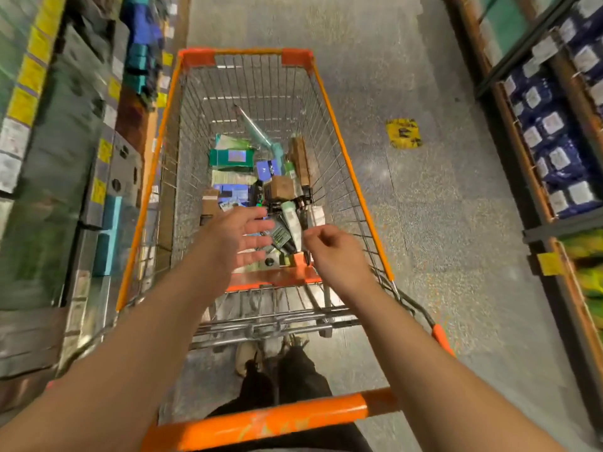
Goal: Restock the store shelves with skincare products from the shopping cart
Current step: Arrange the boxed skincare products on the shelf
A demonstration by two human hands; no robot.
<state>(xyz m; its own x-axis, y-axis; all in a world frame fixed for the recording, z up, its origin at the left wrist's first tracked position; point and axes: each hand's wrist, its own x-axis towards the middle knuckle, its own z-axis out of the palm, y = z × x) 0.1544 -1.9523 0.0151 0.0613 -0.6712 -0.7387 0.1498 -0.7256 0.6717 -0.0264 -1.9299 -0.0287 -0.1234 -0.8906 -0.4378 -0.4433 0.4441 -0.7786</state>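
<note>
An orange-rimmed wire shopping cart [339, 132] stands in the aisle in front of me. Several skincare boxes and tubes [261, 184] lie heaped on its floor, among them a green box [231, 158] and a pale tube [291, 220]. Both my arms reach over the handle into the cart. My left hand [236, 238] hovers above the products with fingers spread and holds nothing. My right hand [332, 247] hangs beside it with fingers loosely curled, also holding nothing.
Stocked shelves [65, 158] with yellow price tags run along the left, close to the cart. Shelves of dark blue packs [551, 132] line the right. A yellow floor sticker [404, 133] lies on the grey floor. The orange handle [261, 422] crosses the bottom.
</note>
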